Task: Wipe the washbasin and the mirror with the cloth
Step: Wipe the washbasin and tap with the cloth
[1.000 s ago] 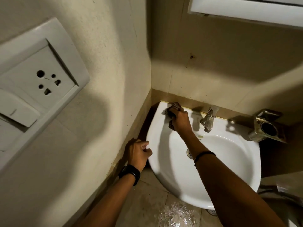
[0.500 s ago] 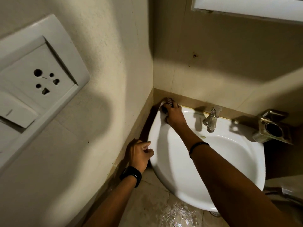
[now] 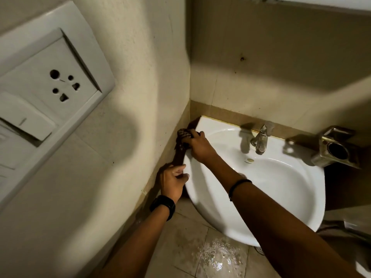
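Both hands work at the washbasin's (image 3: 281, 187) left rim. Right hand (image 3: 197, 145) clutches the dark cloth (image 3: 183, 134), pressing it over the rim's outer edge to wipe there. Left hand (image 3: 173, 182), fingers curled, meets the same rim, apparently bracing; grasp unclear.

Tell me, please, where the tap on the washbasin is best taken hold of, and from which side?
Probably by the handle on top of the tap, pinched from above and in front. The tap stands upright on the back rim of the washbasin, with the wall close behind, so the rear offers little room. The handle's shape is blurred. The right hand, gripping the cloth, is nearer.
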